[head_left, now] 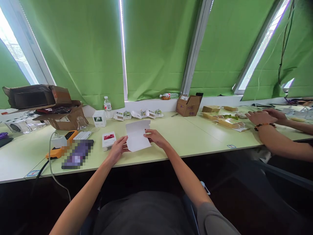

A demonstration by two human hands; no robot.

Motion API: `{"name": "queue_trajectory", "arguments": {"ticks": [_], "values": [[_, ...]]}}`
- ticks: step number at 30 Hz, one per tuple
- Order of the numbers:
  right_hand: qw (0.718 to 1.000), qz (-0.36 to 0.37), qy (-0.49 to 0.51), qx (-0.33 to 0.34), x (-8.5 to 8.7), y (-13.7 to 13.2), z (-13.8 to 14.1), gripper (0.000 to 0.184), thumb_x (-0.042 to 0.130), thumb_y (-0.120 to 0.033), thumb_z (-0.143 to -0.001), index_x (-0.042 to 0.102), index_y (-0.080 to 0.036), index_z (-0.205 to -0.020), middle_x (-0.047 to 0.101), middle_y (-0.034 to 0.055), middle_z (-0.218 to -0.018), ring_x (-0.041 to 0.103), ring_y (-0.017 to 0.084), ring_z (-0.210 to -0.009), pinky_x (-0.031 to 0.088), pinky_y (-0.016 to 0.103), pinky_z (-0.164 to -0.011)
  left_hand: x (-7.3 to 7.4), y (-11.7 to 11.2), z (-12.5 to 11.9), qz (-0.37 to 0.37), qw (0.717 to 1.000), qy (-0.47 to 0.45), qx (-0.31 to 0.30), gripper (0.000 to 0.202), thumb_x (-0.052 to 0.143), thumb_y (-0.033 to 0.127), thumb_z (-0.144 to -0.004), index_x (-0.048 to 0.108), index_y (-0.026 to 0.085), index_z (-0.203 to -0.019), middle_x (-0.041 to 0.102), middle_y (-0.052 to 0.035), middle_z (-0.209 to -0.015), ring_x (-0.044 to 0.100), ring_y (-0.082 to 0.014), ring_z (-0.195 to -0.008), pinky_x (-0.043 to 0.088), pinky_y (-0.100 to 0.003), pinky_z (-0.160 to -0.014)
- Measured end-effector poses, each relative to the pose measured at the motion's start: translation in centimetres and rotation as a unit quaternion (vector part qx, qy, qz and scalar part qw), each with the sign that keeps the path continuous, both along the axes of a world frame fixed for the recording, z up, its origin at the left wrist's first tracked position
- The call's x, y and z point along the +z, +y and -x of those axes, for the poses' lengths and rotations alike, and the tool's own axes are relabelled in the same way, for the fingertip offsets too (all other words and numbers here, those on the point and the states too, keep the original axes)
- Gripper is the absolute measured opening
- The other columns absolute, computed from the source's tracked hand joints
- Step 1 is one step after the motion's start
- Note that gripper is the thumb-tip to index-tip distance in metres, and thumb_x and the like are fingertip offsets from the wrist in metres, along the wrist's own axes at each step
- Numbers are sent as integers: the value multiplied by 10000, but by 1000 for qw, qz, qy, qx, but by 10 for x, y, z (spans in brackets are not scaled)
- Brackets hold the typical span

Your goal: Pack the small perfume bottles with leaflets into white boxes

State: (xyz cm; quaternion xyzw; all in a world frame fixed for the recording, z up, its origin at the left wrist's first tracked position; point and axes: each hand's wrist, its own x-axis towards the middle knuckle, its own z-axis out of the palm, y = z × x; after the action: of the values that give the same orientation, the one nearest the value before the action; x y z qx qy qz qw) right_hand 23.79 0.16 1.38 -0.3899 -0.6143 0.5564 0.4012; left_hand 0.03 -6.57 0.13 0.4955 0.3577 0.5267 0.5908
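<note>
Along the front of a long, pale-green tabletop (183, 135), a thin white cardboard piece with a notched upper edge (137, 137) is held up by its sides. Its left edge is pinched by the left hand (118, 148), its right edge by the right hand (156, 137); each grip is closed to the card's thickness, presumably so that the piece is kept steady and its broad face uncovered. Just beside the left hand, a small white box with a red picture (108, 140) is placed within easy reach. Farther back, a white cube-shaped carton (99, 118) and green-and-white printed card pieces (139, 114) are set near the low white wall (144, 105), apparently out of the hands' way. Behind, green fabric blinds (154, 49) are drawn, probably against daylight.
</note>
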Motion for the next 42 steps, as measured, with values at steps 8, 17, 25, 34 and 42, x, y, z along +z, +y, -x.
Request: {"name": "queue_trajectory", "arguments": {"ticks": [8,17,25,34,42], "values": [[997,35,67,9,0,2,0,397,809,-288,-609,691,-174,-971,703,62,-898,641,177,-746,491,249,-606,-1,2,0,8,999,-28,36,445,701,458,-781,631,182,-1122,674,-68,-1012,655,-140,-725,570,-263,-605],[996,40,75,31,-1,2,2,274,788,-297,-674,719,-145,-892,707,68,-869,646,174,-742,520,258,-626,-1,1,-3,-5,999,-9,38,459,671,524,-781,642,157,-1056,663,-54,-873,638,-149,-705,571,-280,-611],[996,51,75,26,-2,3,2,254,805,-311,-673,726,-136,-839,705,62,-855,632,152,-723,494,234,-604,1,0,-4,-19,999,-38,-15,408,559,560,-835,604,159,-898,660,-105,-1027,642,-220,-812,590,-378,-629],[997,47,63,11,1,0,2,231,801,-319,-668,730,-150,-809,713,55,-881,636,163,-739,476,232,-589,6,-5,-4,-40,997,-8,-63,427,603,423,-827,617,137,-1143,653,-145,-1125,650,-251,-879,562,-354,-663],[996,59,71,-9,-4,5,2,377,820,-285,-659,699,-174,-999,724,76,-909,664,186,-733,505,253,-579,2,-5,-6,-51,999,9,-7,441,673,438,-789,575,193,-1142,655,-82,-1064,665,-186,-781,554,-309,-627]]}}
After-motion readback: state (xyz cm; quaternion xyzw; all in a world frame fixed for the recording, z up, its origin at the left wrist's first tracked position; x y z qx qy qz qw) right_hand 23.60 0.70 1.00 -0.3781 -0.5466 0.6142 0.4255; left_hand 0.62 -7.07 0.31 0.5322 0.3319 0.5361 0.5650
